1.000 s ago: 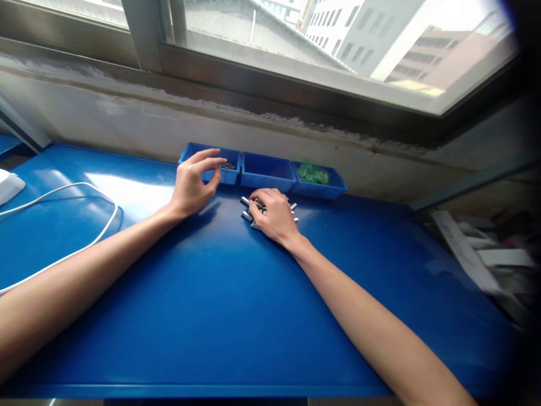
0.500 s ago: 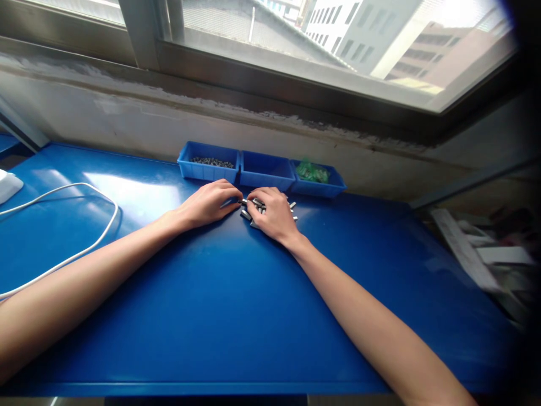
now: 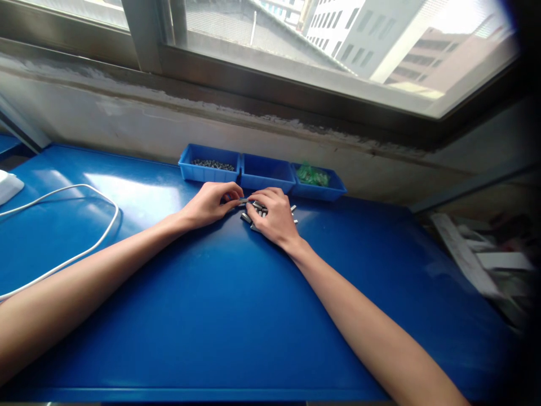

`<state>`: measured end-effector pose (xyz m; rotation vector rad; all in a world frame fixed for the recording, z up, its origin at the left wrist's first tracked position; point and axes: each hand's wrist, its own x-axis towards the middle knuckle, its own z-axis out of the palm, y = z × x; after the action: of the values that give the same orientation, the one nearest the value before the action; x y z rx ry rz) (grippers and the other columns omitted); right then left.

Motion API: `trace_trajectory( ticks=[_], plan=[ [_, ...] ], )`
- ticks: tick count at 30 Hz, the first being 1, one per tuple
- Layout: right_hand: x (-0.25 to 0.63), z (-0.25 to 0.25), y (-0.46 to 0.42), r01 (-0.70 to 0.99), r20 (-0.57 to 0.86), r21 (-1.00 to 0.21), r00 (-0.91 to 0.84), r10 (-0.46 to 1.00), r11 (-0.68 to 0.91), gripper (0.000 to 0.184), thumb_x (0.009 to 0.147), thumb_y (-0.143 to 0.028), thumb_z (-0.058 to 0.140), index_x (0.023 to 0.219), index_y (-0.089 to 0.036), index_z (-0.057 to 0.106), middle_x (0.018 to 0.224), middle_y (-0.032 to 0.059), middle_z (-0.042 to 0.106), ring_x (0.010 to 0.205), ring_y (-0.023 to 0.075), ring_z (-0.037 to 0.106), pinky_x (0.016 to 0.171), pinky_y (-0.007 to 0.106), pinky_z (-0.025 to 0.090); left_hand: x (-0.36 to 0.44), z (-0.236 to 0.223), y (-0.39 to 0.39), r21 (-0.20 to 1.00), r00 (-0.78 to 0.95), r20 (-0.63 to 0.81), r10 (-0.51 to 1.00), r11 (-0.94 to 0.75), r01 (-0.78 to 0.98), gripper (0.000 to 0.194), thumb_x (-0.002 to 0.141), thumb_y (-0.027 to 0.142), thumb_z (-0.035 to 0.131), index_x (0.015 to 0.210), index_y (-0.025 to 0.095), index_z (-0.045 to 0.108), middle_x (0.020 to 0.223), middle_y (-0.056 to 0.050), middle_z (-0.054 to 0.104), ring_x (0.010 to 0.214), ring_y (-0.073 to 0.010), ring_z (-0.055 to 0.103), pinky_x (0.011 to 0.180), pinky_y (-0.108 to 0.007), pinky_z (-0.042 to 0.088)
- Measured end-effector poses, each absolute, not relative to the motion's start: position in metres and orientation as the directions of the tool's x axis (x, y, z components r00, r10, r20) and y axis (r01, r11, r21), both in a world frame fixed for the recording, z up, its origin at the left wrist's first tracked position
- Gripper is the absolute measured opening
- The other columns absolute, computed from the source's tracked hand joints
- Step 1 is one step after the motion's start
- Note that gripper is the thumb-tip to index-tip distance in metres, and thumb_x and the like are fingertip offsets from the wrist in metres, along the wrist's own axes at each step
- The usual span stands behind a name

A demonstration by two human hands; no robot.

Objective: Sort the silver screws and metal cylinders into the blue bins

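Note:
My left hand (image 3: 212,204) is closed in a pinch, thumb and fingertips on the left end of a small grey metal bar (image 3: 244,201). At the bar's right end are the thumb and index fingertip of my right hand (image 3: 274,215), also curled into a pinch. Below and around the right hand, short silver and dark metal pieces (image 3: 245,217) lie in a loose pile on the blue table (image 3: 236,304). The right palm and fingers hide part of that pile.
Behind my hands stand three joined blue bins: the left bin (image 3: 186,169) holds many small metal parts, the middle bin (image 3: 266,180) shows a bare inside, and the right bin (image 3: 325,194) contains green plastic. A white cable (image 3: 107,237) loops across the table's left side.
My left hand has come down from in front of the left bin, moving right to the metal pile, and now pinches a bar there. My right hand has stayed nearly still.

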<state>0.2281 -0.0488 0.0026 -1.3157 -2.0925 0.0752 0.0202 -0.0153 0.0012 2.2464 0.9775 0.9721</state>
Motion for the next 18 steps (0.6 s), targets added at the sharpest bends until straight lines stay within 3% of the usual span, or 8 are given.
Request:
trace_trajectory(
  ticks=[4, 10, 15, 18],
  plan=[
    [0.228, 0.002, -0.054, 0.814, 0.578, -0.326, -0.232, 0.783, 0.481, 0.026, 0.092, -0.035, 0.065, 0.112, -0.019, 0.075, 0.109, 0.0088, 0.077, 0.116, 0.0291, 0.059, 0.102, 0.044, 0.042, 0.022, 0.002, -0.014, 0.885, 0.379, 0.299, 0.876, -0.403, 0.232, 0.038, 0.087, 0.050, 0.070, 0.096, 0.013, 0.072, 0.096, -0.009, 0.076, 0.086, -0.0203, 0.071, 0.081, -0.030, 0.055],
    [0.232, 0.000, -0.056, 0.763, 0.597, -0.284, -0.332, 0.730, 0.580, 0.028, 0.097, -0.035, 0.062, 0.119, -0.021, 0.072, 0.110, 0.0076, 0.077, 0.109, 0.0259, 0.064, 0.098, 0.042, 0.045, 0.024, 0.004, -0.017, 0.954, 0.448, 0.213, 0.868, -0.285, 0.099, 0.046, 0.082, 0.053, 0.076, 0.106, 0.017, 0.060, 0.095, -0.007, 0.076, 0.086, -0.0190, 0.070, 0.077, -0.028, 0.053],
    [0.236, 0.004, -0.055, 0.617, 0.617, -0.492, -0.252, 0.746, 0.615, 0.017, 0.095, -0.031, 0.065, 0.104, -0.022, 0.076, 0.098, 0.0055, 0.078, 0.093, 0.0214, 0.068, 0.089, 0.036, 0.053, 0.030, 0.005, -0.018, 0.965, 0.462, 0.203, 0.863, -0.257, 0.055, 0.042, 0.088, 0.053, 0.069, 0.109, 0.019, 0.056, 0.091, -0.004, 0.074, 0.082, -0.0165, 0.068, 0.076, -0.028, 0.053],
    [0.238, 0.008, -0.054, 0.553, 0.546, -0.638, -0.165, 0.821, 0.535, 0.016, 0.092, -0.033, 0.068, 0.101, -0.023, 0.077, 0.097, 0.0050, 0.078, 0.081, 0.0190, 0.069, 0.081, 0.033, 0.056, 0.037, 0.005, -0.019, 0.953, 0.373, 0.206, 0.905, -0.273, 0.135, 0.039, 0.091, 0.052, 0.064, 0.111, 0.019, 0.060, 0.095, -0.005, 0.074, 0.086, -0.0181, 0.070, 0.081, -0.030, 0.054]
  ],
)
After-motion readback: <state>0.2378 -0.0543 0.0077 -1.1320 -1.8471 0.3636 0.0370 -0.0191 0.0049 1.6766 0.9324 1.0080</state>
